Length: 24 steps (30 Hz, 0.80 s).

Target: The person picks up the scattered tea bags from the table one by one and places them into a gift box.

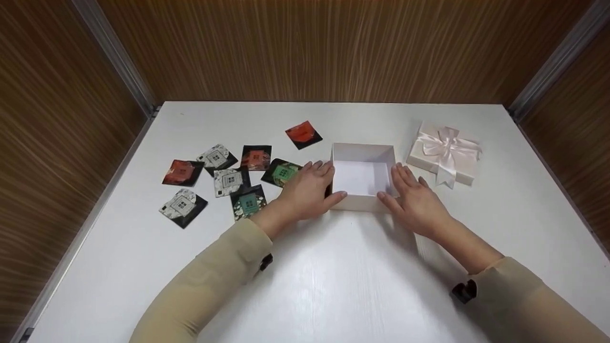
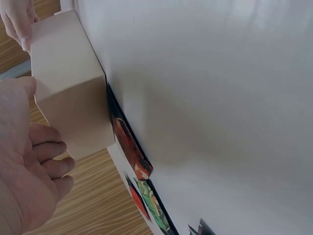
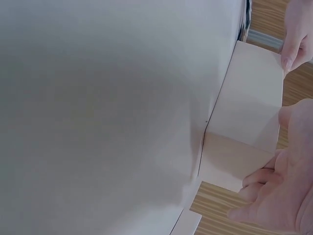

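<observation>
An open, pale cardboard box with a white inside sits upright on the table. My left hand rests against its left wall, its thumb at the front wall. Against the right wall lie the fingers of my right hand, with that thumb at the front right corner. Both wrist views show the box's outer walls, with fingers touching them. In the left wrist view a dark and orange sachet lies close beside the box; from the head, my left hand mostly hides that spot.
Several flat square sachets lie left of the box, among them a green one, a white-patterned one and a red one. At the right sits a pale box lid with a pink ribbon bow. Wood-grain panels enclose the white table.
</observation>
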Tool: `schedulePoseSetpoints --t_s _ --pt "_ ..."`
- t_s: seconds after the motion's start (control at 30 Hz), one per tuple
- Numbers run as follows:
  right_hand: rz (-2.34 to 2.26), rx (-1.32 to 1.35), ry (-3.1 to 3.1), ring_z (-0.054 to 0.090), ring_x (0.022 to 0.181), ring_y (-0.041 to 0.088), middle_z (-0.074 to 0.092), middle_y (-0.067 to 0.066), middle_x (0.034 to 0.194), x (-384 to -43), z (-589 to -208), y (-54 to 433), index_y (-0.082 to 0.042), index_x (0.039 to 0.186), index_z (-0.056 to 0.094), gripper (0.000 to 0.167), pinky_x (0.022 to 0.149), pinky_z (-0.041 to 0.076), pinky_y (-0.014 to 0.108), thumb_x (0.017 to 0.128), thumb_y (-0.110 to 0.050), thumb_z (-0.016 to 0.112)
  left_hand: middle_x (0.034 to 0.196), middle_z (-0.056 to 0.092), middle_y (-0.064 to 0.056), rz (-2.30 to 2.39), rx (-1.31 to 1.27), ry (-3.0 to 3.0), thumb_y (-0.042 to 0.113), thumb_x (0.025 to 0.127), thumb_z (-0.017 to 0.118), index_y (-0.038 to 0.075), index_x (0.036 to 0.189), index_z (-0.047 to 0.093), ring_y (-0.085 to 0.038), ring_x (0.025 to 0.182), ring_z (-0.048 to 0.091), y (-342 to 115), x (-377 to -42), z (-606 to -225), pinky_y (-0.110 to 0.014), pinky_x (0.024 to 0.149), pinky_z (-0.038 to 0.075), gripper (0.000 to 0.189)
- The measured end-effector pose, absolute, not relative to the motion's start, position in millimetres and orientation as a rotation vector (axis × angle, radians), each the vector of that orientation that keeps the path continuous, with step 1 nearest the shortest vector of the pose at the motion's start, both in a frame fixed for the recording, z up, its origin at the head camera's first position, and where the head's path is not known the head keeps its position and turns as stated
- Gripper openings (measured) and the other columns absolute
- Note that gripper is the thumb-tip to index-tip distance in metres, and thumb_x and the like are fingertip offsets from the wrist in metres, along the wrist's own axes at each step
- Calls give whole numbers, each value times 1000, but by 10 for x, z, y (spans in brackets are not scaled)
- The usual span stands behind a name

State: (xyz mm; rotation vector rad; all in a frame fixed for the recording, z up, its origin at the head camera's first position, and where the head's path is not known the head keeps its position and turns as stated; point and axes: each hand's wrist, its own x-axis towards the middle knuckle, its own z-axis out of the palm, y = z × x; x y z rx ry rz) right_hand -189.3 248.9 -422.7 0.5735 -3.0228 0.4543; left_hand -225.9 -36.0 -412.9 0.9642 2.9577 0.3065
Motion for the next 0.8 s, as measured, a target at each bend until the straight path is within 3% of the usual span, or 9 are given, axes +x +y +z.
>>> schedulePoseSetpoints --t_s 0.8 --pt "418 622 -2998 29 153 50 29 34 165 -1621 -4225 2482 16 158 32 76 118 26 72 113 -42 49 163 44 -20 239 1034 2961 61 108 48 -5 155 50 -37 151 41 -406 -2018 -4080 -49 127 25 81"
